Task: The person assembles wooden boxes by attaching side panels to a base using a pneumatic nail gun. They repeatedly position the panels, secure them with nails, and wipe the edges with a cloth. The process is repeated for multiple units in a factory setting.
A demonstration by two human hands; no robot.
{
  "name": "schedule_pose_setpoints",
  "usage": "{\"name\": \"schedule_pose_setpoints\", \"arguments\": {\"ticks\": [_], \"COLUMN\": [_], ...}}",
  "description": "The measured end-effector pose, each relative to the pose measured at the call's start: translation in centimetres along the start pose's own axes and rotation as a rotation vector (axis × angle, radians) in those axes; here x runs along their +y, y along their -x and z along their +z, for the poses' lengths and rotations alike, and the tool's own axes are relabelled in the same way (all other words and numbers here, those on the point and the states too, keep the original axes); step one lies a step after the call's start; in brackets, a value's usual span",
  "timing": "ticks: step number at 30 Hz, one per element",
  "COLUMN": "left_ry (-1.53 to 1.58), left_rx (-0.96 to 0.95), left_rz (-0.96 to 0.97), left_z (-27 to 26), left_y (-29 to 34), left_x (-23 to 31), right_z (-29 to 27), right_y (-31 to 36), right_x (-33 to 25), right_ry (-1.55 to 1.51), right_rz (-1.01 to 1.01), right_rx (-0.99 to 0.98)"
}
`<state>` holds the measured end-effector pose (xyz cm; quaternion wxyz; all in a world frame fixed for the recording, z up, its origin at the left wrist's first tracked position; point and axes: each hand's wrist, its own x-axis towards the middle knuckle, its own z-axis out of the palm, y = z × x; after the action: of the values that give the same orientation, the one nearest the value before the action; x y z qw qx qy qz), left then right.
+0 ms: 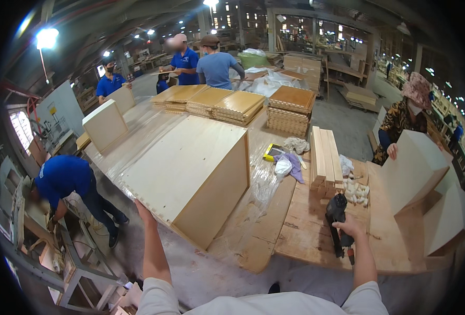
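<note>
A large pale wooden box [185, 163] lies across the plastic-covered table in front of me, its broad panel facing up. At its near left edge, my left hand [145, 211] holds the rim, with the fingertips partly hidden against the wood. On the right, my right hand [349, 227] is closed around the grip of a black nail gun [336, 212]. The tool stands over the bare wooden worktop [306, 233], beside a stack of pale wood strips [324, 157] and a pile of small whitish pieces [357, 193].
Stacked brown panels [290, 107] line the far side of the table. A yellow-edged tray [272, 152] and a purple cloth [295, 167] lie mid-table. At right, a person handles a pale box [413, 168]. A person in blue [64, 178] bends at left; others work behind.
</note>
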<state>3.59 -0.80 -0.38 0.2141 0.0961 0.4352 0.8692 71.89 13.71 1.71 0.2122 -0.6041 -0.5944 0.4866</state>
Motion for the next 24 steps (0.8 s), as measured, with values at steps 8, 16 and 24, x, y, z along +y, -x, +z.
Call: {"name": "schedule_pose_setpoints", "arguments": {"ticks": [8, 16, 24], "left_ry": [-0.576, -0.29, -0.432], "left_rx": [0.385, 0.394, -0.313], "left_rz": [0.654, 0.527, 0.237], "left_z": [-0.5, 4.5, -2.5], "left_y": [7.9, 22.1, 19.1], "left_x": [-3.4, -5.9, -3.2], "right_z": [-0.5, -0.2, 2.7], "right_y": [-0.7, -1.3, 1.4], "right_x": [0.6, 2.0, -1.5], "right_ry": [-0.105, -0.005, -0.005], "right_rz": [0.02, -0.048, 0.004], "right_rx": [0.008, -0.021, 0.04]}}
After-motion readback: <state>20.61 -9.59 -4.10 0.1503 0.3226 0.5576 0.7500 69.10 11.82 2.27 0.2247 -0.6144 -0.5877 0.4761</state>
